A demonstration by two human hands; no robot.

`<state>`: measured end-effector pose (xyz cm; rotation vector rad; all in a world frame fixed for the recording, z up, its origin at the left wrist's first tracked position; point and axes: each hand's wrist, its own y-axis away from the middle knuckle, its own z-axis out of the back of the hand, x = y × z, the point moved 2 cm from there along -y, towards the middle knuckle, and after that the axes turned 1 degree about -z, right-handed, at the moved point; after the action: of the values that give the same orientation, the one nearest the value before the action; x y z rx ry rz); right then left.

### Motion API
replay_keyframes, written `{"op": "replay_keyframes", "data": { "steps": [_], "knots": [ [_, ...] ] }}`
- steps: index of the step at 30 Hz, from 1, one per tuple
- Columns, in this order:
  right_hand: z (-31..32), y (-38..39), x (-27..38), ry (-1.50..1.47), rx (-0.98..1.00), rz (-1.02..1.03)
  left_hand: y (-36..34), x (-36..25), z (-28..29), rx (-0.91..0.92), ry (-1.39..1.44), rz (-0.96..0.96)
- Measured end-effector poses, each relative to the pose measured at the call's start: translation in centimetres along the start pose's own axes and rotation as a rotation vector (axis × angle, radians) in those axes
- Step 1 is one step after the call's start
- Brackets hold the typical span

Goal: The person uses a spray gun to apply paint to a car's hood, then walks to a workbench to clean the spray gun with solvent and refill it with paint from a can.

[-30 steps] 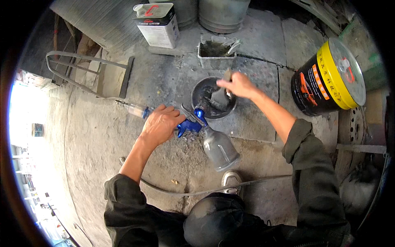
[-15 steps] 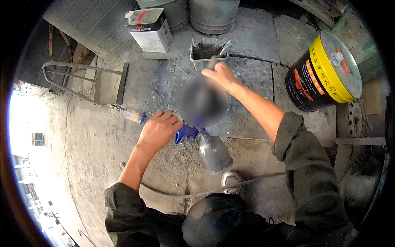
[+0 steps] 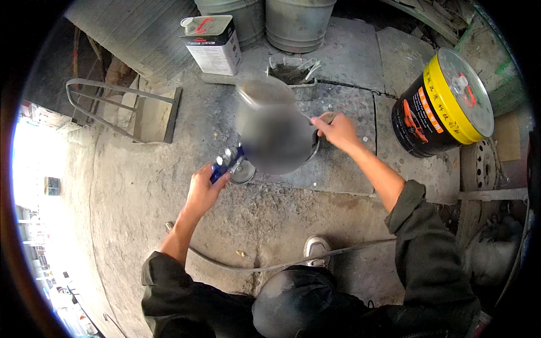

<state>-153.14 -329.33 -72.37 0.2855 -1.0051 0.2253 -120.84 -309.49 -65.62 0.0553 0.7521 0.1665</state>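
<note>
My left hand (image 3: pixel 205 186) is closed round a blue spray gun (image 3: pixel 221 167) with silver fittings. A grey, see-through cup (image 3: pixel 267 93), apparently the gun's, tilts above the blurred middle of the view. My right hand (image 3: pixel 338 132) is closed on a short brownish handle (image 3: pixel 327 117); its other end cannot be made out. Between the hands, a round container shows only its right rim (image 3: pixel 316 151), the rest being lost in blur. Beside the gun, a round metal tin or lid (image 3: pixel 243 172) sits low on the stone slab.
Behind stands a small tray (image 3: pixel 301 81) with white-handled tools in it. A white-and-black can (image 3: pixel 214 53) and grey buckets (image 3: pixel 297 25) are farther back. At right is a large black-and-yellow drum (image 3: pixel 434 107). A metal frame (image 3: pixel 127 112) lies left; a hose (image 3: pixel 270 268) crosses near my shoe (image 3: pixel 316 249).
The spray gun has been turned over, its cup swinging from the near side to above the middle. My right hand has moved right and nearer, along with the handle.
</note>
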Motion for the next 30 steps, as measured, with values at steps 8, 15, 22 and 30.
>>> {"op": "replay_keyframes", "data": {
  "steps": [8, 15, 22, 30],
  "knots": [
    [-3.8, 4.0, -0.4, 0.082, -0.078, 0.21, -3.9, 1.8, -5.7, -0.094, 0.765, 0.513],
    [-2.8, 3.0, -2.1, -0.357, -0.016, -0.026, -3.5, 3.0, -7.2, 0.014, 0.95, 0.694],
    [-2.3, 0.9, 0.5, -1.181, 0.008, -0.35, -3.0, 3.0, -6.6, 0.222, 1.002, 0.66],
    [-3.2, -0.3, -1.0, -0.348, -0.069, 0.069, 0.4, -0.4, -3.3, 0.32, 0.969, 0.617]
  ]
}}
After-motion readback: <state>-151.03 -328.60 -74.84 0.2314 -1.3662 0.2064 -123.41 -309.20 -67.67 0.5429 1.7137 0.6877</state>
